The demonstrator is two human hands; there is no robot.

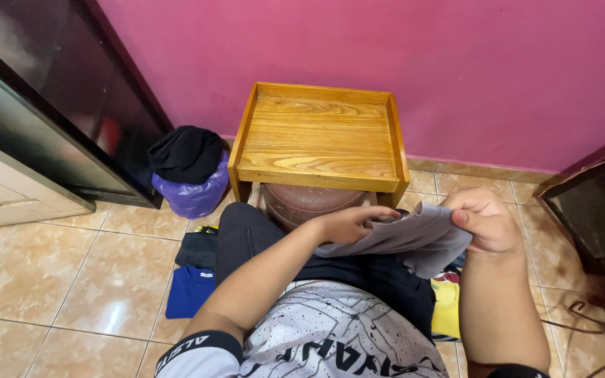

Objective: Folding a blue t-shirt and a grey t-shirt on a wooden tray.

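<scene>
A grey cloth [414, 238] is stretched between both my hands above my lap. My left hand [348, 222] pinches its left edge, thumb on top. My right hand [484, 220] grips the right edge, fingers curled over the fabric. Just beyond the hands stands a low wooden table with a raised rim [320, 136], against the pink wall. I sit on the tiled floor in dark trousers [246, 234] and a white patterned shirt [330, 336].
A purple bag [194, 192] topped with black fabric [185, 152] sits left of the table. Blue [187, 290] and dark garments [197, 248] lie on the tiles by my left leg; a yellow garment [446, 308] lies at right. Dark furniture stands at both sides.
</scene>
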